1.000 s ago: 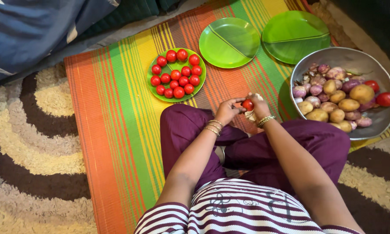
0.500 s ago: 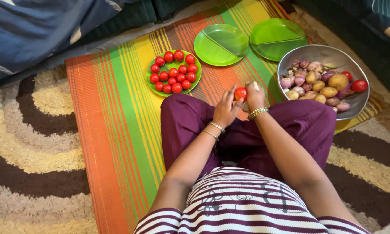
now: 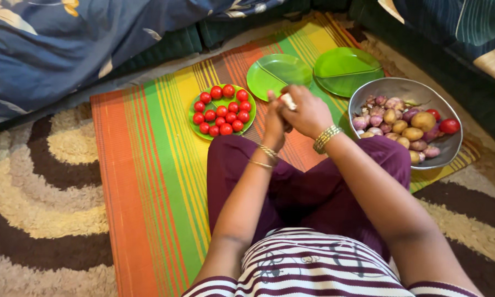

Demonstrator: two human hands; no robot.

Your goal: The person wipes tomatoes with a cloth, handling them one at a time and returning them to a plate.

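Head view, person seated cross-legged on a striped mat point(image 3: 148, 165) of orange, green and yellow bands, which lies over a shaggy brown-and-cream rug point(image 3: 44, 181). Both hands raised together above the lap, over the mat's far half. Left hand point(image 3: 273, 122) upright, fingers curled against the right hand; what it grips is hidden, so whether it holds anything I cannot tell. Right hand point(image 3: 309, 113) closed around a small pale item point(image 3: 287, 100), only a whitish tip showing between the two hands; its kind cannot be made out. Gold bangles on both wrists. Just left of the hands: green plate point(image 3: 194, 122) filled with small red tomatoes point(image 3: 221, 111), packed close and touching one another. Beyond the hands: two more green plates, the nearer one point(image 3: 266, 69) partly covered by the fingers, the farther one point(image 3: 346, 69) beside it; each has a dividing ridge. Right of the hands: metal bowl point(image 3: 440, 151) holding potatoes point(image 3: 423, 121), purple onions point(image 3: 376, 118) and two tomatoes at its right side. Bowl sits on the mat's right edge, just beside the person's knee. Purple trousers and striped top fill the lower frame. Blue bedding point(image 3: 66, 44) lies along the top left.
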